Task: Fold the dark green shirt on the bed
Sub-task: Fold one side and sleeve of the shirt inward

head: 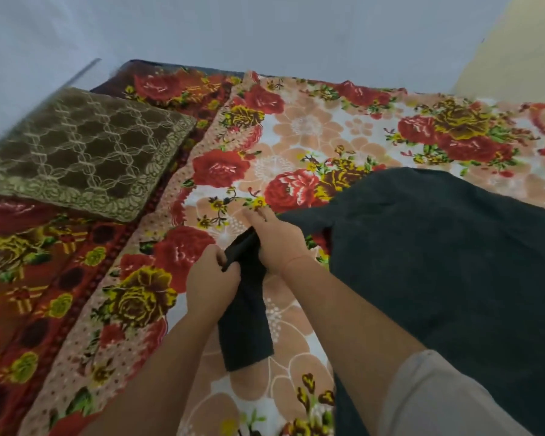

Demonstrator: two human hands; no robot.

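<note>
The dark green shirt (447,265) lies spread on the floral bedsheet (296,136), filling the right half of the view. One long sleeve runs left from the body, then bends down toward me. My left hand (213,283) is closed on the sleeve at that bend. Just right of it, my right hand (276,239) also grips the sleeve, fingers pointing away from me. The sleeve's cuff end (247,341) hangs down between my forearms, over the sheet.
A brown patterned cushion (82,152) lies at the far left on a red floral blanket (29,294). Pale walls (265,33) border the bed at the back and left. Bare sheet stretches beyond the shirt toward the back wall.
</note>
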